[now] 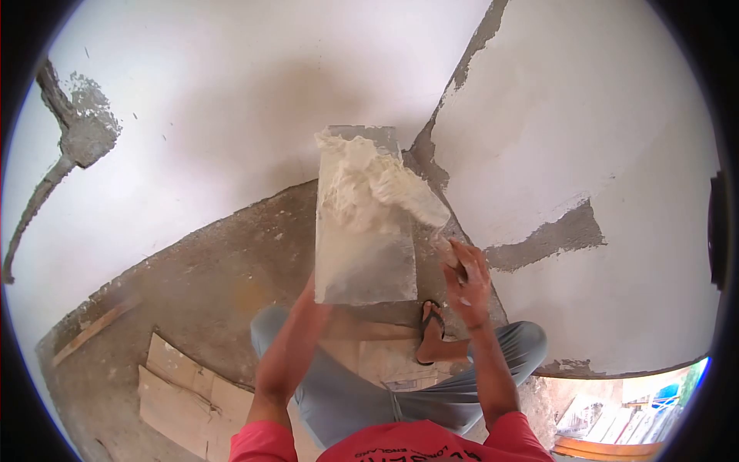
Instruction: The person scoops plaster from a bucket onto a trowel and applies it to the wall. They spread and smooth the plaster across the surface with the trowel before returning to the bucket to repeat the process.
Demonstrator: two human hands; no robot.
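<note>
one smeared grey board (369, 276) bears lumpy, creamy paste (354, 185).

A flat board (373, 281) has a big heap of wet white paste (356, 185) on it. The left arm (291, 350) reaches under the board, which hides the left hand. The right hand (468, 289) holds a small tool (444, 245), and its far end is thick with paste. Below are gray pants (346, 404) and a foot (433, 339) in a dark sandal. Flat cardboard (181, 393) and a stick (94, 331) lie on the dirty floor (208, 289). The white walls (231, 61) have rough gray patches (558, 235).
</note>
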